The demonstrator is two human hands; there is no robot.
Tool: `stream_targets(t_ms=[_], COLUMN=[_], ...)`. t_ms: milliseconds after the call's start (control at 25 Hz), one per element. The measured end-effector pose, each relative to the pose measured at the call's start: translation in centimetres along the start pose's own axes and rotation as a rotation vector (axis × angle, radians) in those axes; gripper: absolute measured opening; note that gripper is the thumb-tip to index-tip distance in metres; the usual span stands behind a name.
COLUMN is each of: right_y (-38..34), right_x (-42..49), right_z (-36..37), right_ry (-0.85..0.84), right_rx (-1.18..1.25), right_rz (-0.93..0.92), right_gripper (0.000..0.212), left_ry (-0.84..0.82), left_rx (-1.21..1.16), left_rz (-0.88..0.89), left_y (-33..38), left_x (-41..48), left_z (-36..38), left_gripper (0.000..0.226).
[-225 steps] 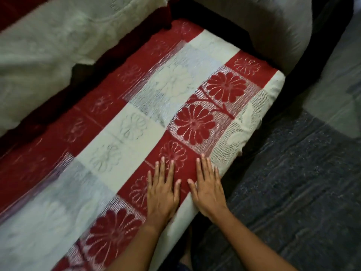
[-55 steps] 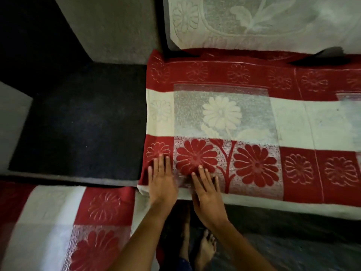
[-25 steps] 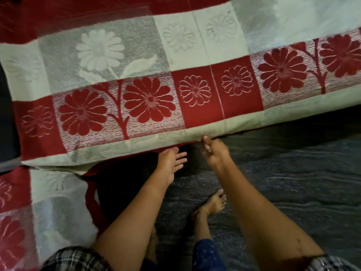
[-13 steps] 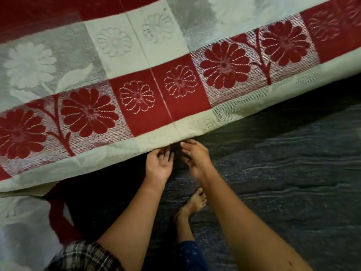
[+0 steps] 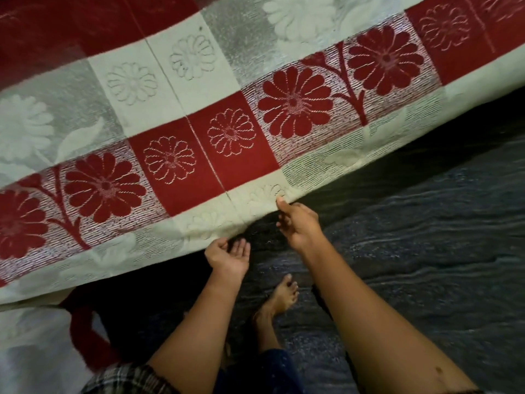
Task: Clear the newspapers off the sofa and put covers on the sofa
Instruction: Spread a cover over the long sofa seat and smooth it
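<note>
Red-and-cream woven sofa cover with flower squares (image 5: 233,132) lies spread flat over the seat, its cream hem hanging over the front edge above a dark grey wavy-textured floor covering (image 5: 426,251). A bare foot (image 5: 284,292) stands on that floor. The left hand (image 5: 227,258) is just under the hem, palm up, fingers loosely curled and holding nothing. The right hand (image 5: 298,223) reaches one fingertip to the hem (whether it pinches the cloth, I cannot tell). The sofa itself is hidden beneath the cover, black shadow fills the space under the hem, and a second pale cloth (image 5: 31,351) at lower left is cut off by the frame.
</note>
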State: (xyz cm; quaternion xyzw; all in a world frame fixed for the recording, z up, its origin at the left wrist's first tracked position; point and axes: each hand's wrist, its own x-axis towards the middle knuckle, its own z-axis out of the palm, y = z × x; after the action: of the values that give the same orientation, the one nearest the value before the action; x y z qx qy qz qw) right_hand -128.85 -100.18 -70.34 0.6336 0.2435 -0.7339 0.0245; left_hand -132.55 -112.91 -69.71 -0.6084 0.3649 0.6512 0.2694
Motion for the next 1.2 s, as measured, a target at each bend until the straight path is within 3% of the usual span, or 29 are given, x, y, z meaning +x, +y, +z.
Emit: stream_targets(t_ms=[120,200,320,480,640,800,960,1080,1200], right_y=[-0.4,-1.0,-1.9,-3.7,-5.0,-6.0,-8.6,-9.9,-10.4], right_x=[-0.7,-1.1,-1.1,0.1,-0.2,-1.8,-0.6,-0.3,-0.5], right_z=[-0.6,-1.2,-2.4,-3.6,-5.4,-8.0,-9.9,-11.8,-14.5], right_ry=[-0.095,-0.143,-0.126,-0.135,-0.106,-0.055,-0.07,-0.026,-0.016], right_rx=[0.071,0.078,0.066,0.351,0.37,0.315,0.553,0.448,0.355], right_rz=[0.012,-0.006,-0.057,-0.063,-0.102,-0.056,-0.118,-0.135,-0.067], right_gripper=[0.011,0.015,0.027,0.058,0.043,0.03,0.046,0.043,0.029], left_ry=[-0.255,-0.365,-0.36,-0.309,-0.29,-0.401,-0.319,-0.352,-0.403], left_rx=[-0.067,-0.069,0.0,0.131,0.093,0.184,0.289,0.316,0.251], left_rz=[-0.035,-0.055,-0.059,0.019,0.059,-0.033,-0.058,-0.122,-0.204], left_y=[-2.8,-4.0,-4.6,-5.3,-6.9,-11.2,-13.1,-15.2,-18.3], left_x=[-1.7,-2.6,-2.6,-2.2,-2.2,-3.8,-4.0,-4.7,-5.6], left_z=[2.9,5.2,6.1,4.6,5.1,6.2,6.9,8.1,10.7], left_gripper=[0.023,0.022,0.033,0.048,0.056,0.055,0.053,0.066,0.047])
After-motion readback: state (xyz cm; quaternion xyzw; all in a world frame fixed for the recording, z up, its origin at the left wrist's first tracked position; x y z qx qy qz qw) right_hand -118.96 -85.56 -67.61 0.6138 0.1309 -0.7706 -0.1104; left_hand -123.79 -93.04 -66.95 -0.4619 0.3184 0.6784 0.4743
